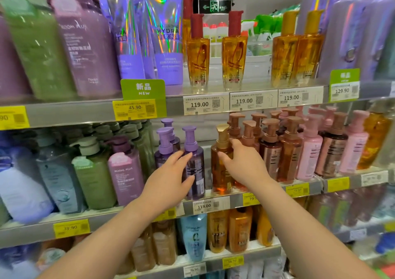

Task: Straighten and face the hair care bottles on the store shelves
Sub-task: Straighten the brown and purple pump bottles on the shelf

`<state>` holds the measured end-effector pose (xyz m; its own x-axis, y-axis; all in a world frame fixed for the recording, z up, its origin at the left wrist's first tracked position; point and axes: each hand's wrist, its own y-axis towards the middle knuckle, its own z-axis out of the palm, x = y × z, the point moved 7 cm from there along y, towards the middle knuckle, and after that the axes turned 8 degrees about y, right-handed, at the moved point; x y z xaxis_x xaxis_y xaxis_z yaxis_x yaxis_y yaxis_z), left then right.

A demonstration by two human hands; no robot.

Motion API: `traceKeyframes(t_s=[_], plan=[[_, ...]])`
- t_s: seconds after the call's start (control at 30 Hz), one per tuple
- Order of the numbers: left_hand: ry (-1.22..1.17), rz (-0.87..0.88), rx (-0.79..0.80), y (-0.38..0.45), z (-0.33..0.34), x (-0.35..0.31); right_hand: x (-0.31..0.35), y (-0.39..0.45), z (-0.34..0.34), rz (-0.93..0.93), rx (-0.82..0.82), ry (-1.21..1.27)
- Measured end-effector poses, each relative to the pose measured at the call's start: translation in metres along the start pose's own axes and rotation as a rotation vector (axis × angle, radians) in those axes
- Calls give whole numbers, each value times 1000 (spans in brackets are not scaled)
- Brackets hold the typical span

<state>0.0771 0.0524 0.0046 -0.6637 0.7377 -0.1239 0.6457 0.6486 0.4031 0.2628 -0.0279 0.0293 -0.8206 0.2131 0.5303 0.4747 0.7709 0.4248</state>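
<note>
Purple pump bottle (194, 163), dark translucent, upright at the front edge of the middle shelf (213, 201), directly above the white 119.00 price tag (210, 205). Left hand (168, 180): grip wrapped round the left side of this bottle, thumb across its label, fingertips reaching up to its shoulder below the pump collar. Amber pump bottle (221, 167), gold pump head, upright just right of the purple one, a narrow gap between the two, also above and slightly right of the price tag. Right hand (243, 163): grip closed round the right side of the amber bottle, thumb on its front at shoulder height, fingers curling behind its neck. Further purple pump bottles (165, 148) stand behind and left of the held one. Brown and copper pump bottles (277, 150) crowd the shelf right of the price tag, touching the right hand's far side. Pink bottles (310, 150) stand farther right. Green and lilac large bottles (109, 172) stand left of the tag.
</note>
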Motion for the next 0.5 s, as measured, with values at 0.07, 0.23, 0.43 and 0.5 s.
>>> traceKeyframes(t_s=[0.07,0.23,0.43,0.5], plan=[[-3,10,12,-4,0,0,0,-1,0,3,6,-2],[-37,16,18,-16,-6,-2,5,-7,-2,17,-87,-60],[-112,54,48,-29,-7,-11,11,-18,0,76,-115,-56],[-131,82,43,-32,-6,-14,8,-28,-3,96,-122,6]])
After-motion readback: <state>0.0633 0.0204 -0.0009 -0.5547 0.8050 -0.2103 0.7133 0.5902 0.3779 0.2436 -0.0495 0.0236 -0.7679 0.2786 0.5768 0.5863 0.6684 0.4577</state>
